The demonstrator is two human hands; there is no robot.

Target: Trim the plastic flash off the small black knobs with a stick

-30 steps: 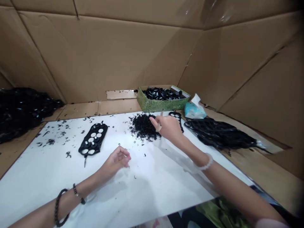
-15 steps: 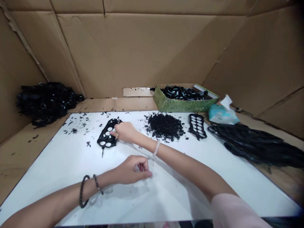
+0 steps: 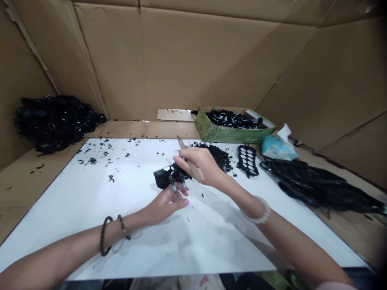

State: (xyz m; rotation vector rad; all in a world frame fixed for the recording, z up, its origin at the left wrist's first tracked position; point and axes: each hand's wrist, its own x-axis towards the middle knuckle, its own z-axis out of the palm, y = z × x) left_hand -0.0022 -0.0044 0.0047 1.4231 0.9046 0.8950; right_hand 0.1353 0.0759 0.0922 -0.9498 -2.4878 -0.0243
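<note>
My left hand (image 3: 169, 203) is closed at the near edge of a black rubbery piece (image 3: 165, 177), fingers curled against it and the thumb apart. The piece is lifted and tilted, with a few shiny pin-like bits hanging from its near side. Motion blur and my fingers hide much of it. Above its right end, my right hand (image 3: 205, 165) grips a thin, tan, pointed stick (image 3: 195, 171), its tip pointing up and away. Whether the right fingers also pinch the black piece I cannot tell. Partly behind the right hand lies a pile of small black rings (image 3: 222, 159).
A flat black piece with round holes (image 3: 247, 161) lies on the white board (image 3: 127, 249). Behind stands a green box (image 3: 232, 135) of black parts. A tissue pack (image 3: 278, 149) and long black strips (image 3: 320, 185) lie right; a black heap (image 3: 57, 123) sits left. Cardboard walls surround everything.
The black piece has left the board at the left and come up toward the middle. My right hand moved right with the stick; my left hand rose slightly and met the piece.
</note>
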